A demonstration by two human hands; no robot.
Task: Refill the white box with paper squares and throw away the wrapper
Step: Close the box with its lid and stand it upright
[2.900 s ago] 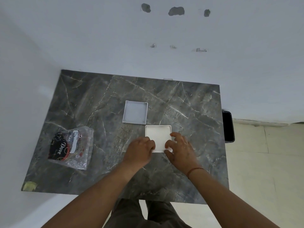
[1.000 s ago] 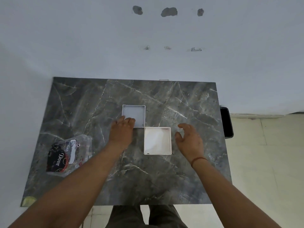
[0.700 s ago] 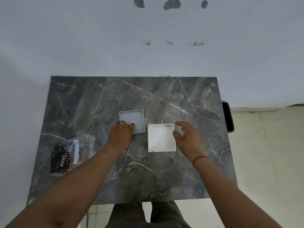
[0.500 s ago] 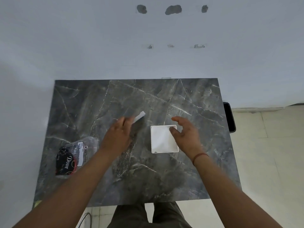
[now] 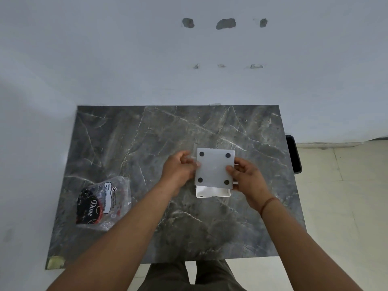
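Lid point(image 5: 214, 168): both hands, left point(image 5: 178, 170) and right point(image 5: 246, 176), are gripping its side edges in closed fingers, hovering it flat over the box point(image 5: 212, 192), likely for closing. Box is sitting on the bench point(image 5: 147, 143) beneath the fingers. Wrapper point(image 5: 102, 203) is lying well left, not yet discarded.

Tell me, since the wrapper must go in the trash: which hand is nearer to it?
Left. The left hand grips the lid's left edge, on the side toward the wrapper; the right hand holds the lid's far edge, farther away.
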